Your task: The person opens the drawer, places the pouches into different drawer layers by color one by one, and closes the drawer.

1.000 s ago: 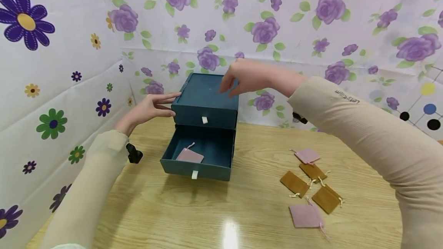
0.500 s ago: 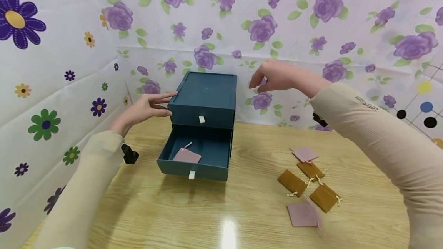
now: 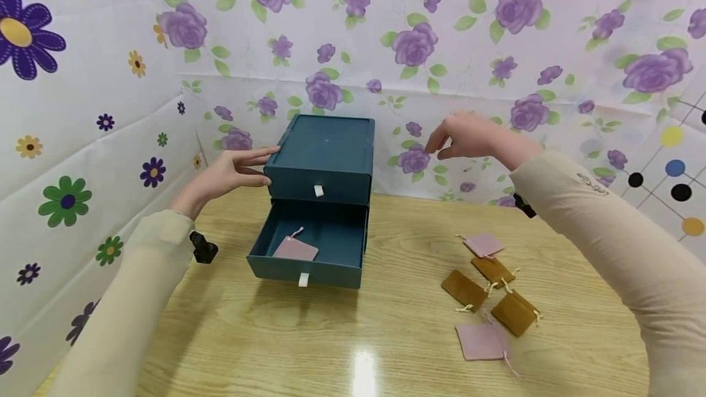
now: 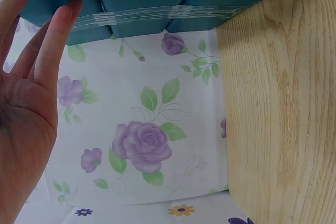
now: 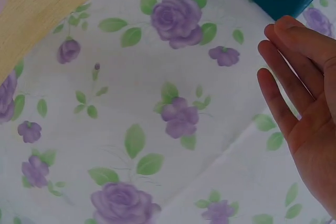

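A dark teal drawer box stands on the wooden table, its lower drawer pulled out and its upper drawer closed. Inside the lower drawer lies one pink drawstring pouch. My left hand touches the left side of the box near the top with fairly straight fingers. In the left wrist view, fingertips rest against the teal side wall, above a strip of clear tape. My right hand hovers in the air right of the box, fingers loosely bent and holding nothing.
On the right of the table lie several pouches: a pink pouch at the back, brown pouches in the middle, and another pink pouch in front. A flowered cloth backdrop hangs behind and to the left.
My right hand has moved right, from over the top of the drawer box to the air beside it. My left hand stays on the box. The view has shifted slightly.
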Motion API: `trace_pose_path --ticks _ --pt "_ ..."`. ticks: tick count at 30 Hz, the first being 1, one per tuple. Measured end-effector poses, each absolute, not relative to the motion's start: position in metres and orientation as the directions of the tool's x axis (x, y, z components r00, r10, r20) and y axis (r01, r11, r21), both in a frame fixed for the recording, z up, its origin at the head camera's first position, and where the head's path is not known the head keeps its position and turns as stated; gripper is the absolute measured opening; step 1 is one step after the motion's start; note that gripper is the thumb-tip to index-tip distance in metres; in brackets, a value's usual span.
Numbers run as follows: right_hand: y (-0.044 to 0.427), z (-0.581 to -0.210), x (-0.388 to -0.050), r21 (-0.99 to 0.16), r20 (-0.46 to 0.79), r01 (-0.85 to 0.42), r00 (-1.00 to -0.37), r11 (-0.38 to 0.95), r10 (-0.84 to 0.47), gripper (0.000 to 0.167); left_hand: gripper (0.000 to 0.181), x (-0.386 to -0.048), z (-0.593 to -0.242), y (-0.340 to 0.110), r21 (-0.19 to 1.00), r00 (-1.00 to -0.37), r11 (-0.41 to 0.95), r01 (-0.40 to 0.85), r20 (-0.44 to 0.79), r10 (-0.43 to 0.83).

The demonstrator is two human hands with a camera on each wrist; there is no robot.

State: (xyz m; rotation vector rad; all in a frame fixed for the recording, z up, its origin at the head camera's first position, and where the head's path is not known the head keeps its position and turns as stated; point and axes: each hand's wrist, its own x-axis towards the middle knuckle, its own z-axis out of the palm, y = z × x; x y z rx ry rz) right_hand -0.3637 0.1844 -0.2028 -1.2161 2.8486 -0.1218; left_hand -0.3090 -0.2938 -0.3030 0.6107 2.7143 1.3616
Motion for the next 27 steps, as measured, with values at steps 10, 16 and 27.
trace_pose_path --ticks 10,16,27 --pt "0.209 -0.227 -0.369 -0.138 -0.025 -0.671 -0.733 0.728 -0.680 0.025 0.063 -0.311 -0.305 -0.294 0.784 -0.918 0.526 0.331 0.138 0.373" --pt "0.229 -0.251 -0.376 -0.169 -0.029 -0.677 -0.723 0.716 -0.690 0.025 0.063 -0.310 -0.305 -0.295 0.783 -0.914 0.523 0.337 0.139 0.381" --pt "0.253 -0.284 -0.377 -0.152 -0.090 -0.670 -0.722 0.726 -0.686 0.024 0.064 -0.312 -0.305 -0.296 0.770 -0.910 0.532 0.352 0.149 0.387"
